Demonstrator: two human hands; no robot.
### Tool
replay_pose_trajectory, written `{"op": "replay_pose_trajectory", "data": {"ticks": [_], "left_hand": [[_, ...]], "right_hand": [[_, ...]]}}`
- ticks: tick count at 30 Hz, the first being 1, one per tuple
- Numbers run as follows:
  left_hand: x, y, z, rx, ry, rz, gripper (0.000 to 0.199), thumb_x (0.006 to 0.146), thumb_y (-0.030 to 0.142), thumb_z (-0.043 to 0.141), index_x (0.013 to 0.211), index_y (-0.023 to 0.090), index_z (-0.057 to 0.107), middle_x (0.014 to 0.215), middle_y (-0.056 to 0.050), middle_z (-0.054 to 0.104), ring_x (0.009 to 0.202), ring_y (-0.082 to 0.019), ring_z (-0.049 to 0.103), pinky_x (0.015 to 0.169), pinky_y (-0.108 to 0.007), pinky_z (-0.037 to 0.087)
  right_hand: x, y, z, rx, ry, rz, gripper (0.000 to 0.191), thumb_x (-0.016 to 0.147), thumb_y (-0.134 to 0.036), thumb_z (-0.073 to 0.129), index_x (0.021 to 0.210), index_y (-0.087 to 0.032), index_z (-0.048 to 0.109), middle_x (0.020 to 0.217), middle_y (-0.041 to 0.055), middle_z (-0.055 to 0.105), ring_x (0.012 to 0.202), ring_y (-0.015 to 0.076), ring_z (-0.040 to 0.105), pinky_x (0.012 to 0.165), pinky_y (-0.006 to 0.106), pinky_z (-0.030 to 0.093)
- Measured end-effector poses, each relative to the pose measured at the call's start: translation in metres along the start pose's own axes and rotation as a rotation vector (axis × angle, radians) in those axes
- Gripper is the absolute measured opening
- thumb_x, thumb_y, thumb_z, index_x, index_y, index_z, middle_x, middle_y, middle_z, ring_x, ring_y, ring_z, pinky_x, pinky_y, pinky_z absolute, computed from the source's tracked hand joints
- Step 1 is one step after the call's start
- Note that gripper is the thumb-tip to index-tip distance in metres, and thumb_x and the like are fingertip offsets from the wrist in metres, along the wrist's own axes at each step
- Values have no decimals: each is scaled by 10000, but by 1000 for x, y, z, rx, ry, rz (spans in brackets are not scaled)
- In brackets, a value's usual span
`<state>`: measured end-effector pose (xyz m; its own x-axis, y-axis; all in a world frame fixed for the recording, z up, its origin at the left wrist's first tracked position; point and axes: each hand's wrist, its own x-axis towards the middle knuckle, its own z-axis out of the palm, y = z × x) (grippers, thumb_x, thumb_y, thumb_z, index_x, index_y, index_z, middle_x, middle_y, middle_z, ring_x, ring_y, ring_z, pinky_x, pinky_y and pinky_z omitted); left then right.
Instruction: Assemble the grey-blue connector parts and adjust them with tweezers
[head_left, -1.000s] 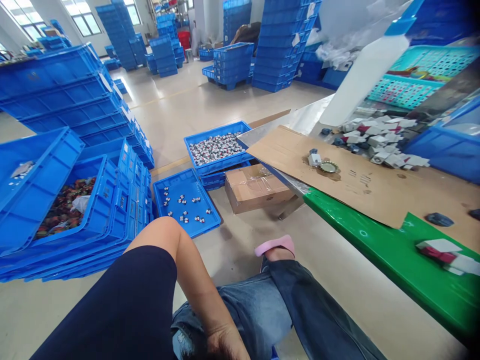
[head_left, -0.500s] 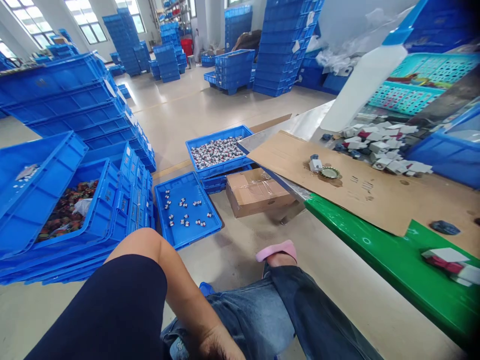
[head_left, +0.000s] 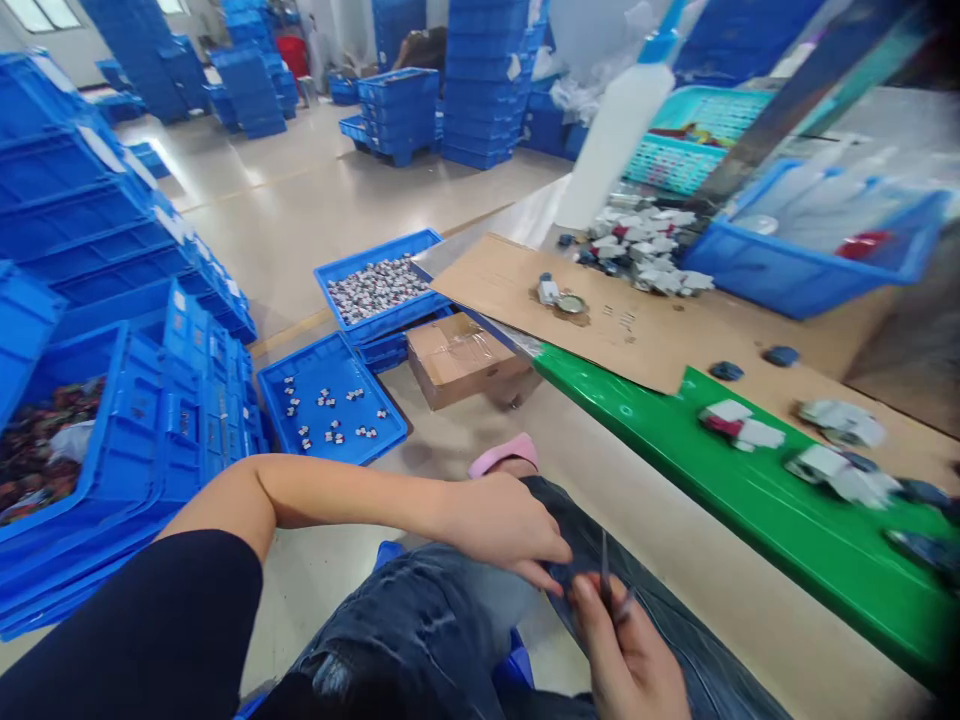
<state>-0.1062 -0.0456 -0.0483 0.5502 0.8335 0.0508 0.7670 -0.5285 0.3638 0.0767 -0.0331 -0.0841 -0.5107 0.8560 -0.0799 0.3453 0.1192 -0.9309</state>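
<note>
My left hand (head_left: 504, 525) reaches across above my lap. Its fingers and thumb are loosely apart, with nothing visible between them, and they point at my right hand (head_left: 634, 650). That hand is closed around a slim, dark metal tool with two pointed prongs, apparently tweezers (head_left: 604, 565); blur softens its outline. A small gap separates the two hands. To their right, a green-edged worktable (head_left: 637, 420) bears white-and-red block pieces (head_left: 739, 425) and dark blue lumps (head_left: 726, 371). A metal cap-like dish (head_left: 571, 303) rests on cardboard there, beside a small white-and-dark piece (head_left: 548, 289).
On the floor ahead are a blue tray (head_left: 379, 445) of scattered pieces, a fuller tray (head_left: 427, 240) and a cardboard box (head_left: 457, 360). Blue crates (head_left: 187, 400) stack up on the left. A white bottle (head_left: 615, 140), a piece pile (head_left: 637, 245) and a blue bin (head_left: 802, 290) occupy the table.
My left forearm has swung up, bringing the left hand into view. My right hand has appeared with the tweezers. The view has shifted right, showing more of the table.
</note>
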Motion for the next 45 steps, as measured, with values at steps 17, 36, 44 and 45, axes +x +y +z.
{"op": "replay_pose_trajectory", "data": {"ticks": [17, 36, 44, 45], "left_hand": [[8, 8, -11, -11, 24, 30, 207, 808, 353, 521, 762, 154, 550, 727, -37, 630, 665, -151, 588, 536, -251, 359], [11, 31, -8, -1495, -439, -516, 456, 829, 526, 315, 608, 152, 456, 442, 32, 452, 332, -89, 453, 353, -191, 278], [6, 42, 10, -1269, 160, -431, 205, 822, 345, 469, 751, 153, 483, 547, 59, 410, 471, -53, 358, 445, -175, 282], [7, 43, 13, -1296, 198, -437, 210, 815, 346, 483, 746, 149, 485, 554, 57, 413, 471, -52, 360, 443, -174, 283]], "right_hand": [[-3, -27, 26, 994, 317, 485, 380, 594, -420, 727, 663, -169, 450, 480, -104, 314, 394, 22, 238, 387, 149, 251], [-17, -31, -24, -202, 52, -411, 118, 841, -177, 452, 805, -205, 561, 645, -25, 567, 513, 85, 507, 468, 181, 375], [-23, -25, -15, -200, 120, -354, 78, 831, -175, 482, 813, -208, 551, 642, -41, 547, 489, 66, 463, 453, 167, 348], [-23, -25, -14, -179, 122, -319, 90, 833, -185, 477, 804, -203, 560, 630, -39, 546, 487, 70, 461, 451, 169, 349]]}}
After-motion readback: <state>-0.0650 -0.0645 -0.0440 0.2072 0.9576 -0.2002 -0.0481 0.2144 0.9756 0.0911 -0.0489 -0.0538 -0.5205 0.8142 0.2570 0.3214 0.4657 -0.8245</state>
